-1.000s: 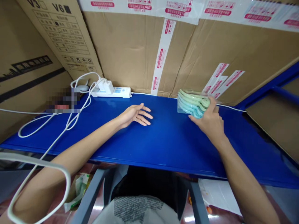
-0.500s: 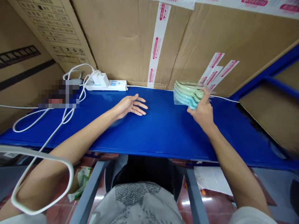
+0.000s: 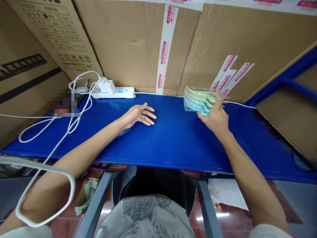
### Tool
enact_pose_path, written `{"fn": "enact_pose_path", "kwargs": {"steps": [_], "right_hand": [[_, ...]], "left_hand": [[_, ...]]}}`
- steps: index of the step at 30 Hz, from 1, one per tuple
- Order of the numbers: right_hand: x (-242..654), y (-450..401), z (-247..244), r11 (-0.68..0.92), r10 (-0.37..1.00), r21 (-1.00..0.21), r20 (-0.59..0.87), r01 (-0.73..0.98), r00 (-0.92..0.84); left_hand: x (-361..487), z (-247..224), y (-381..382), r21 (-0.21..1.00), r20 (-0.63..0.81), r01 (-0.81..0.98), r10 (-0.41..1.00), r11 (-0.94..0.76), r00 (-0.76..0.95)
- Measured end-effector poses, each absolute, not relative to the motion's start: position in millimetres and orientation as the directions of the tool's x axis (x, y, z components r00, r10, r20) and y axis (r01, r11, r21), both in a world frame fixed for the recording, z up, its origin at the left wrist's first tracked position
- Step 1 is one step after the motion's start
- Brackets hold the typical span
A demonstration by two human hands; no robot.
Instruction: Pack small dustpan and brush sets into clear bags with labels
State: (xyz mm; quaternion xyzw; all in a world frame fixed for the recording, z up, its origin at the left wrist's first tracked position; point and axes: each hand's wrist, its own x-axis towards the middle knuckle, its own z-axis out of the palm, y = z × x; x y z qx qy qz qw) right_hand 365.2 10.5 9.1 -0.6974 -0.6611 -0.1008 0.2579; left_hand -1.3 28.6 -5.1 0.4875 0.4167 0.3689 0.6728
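A clear plastic packet of green and blue wavy items (image 3: 198,100) rests at the back right of the blue table (image 3: 163,142), close to the cardboard. My right hand (image 3: 215,114) grips the packet's right end, thumb at the lower edge and fingers over the top. To the left, my left hand (image 3: 140,115) is held over the table with its fingers apart, holding nothing. A ring shows on one of its fingers.
A white power strip (image 3: 123,92) with plugs sits at the back left. White cables (image 3: 70,124) loop beside a blurred-out object (image 3: 64,105). Cardboard (image 3: 133,43) stands behind the table, and a blue metal frame (image 3: 279,74) rises at the right.
The view has shifted slightly. Both hands keep nearly the same poses, and the packet has stayed in place in my right hand.
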Motion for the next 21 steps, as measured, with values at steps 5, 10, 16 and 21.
{"fn": "enact_pose_path", "kwargs": {"steps": [5, 10, 16, 21], "right_hand": [[369.9, 14.3, 6.2, 0.054, 0.832, -0.217, 0.549, 0.975, 0.076], [371.9, 18.8, -0.3, 0.052, 0.796, -0.205, 0.6, 0.977, 0.083], [368.7, 17.5, 0.9, 0.037, 0.791, -0.183, 0.606, 0.982, 0.082], [371.4, 17.2, 2.9, 0.021, 0.786, -0.171, 0.612, 0.985, 0.09]], "left_hand": [[1.0, -4.4, 27.4, 0.965, -0.216, -0.065, 0.907, 0.256, 0.362], [0.4, -6.1, 27.4, 0.966, -0.2, -0.077, 0.905, 0.246, 0.376], [-0.6, -6.7, 27.1, 0.967, -0.182, -0.094, 0.899, 0.238, 0.398], [-1.9, -6.7, 28.0, 0.968, -0.168, -0.105, 0.898, 0.229, 0.406]]}}
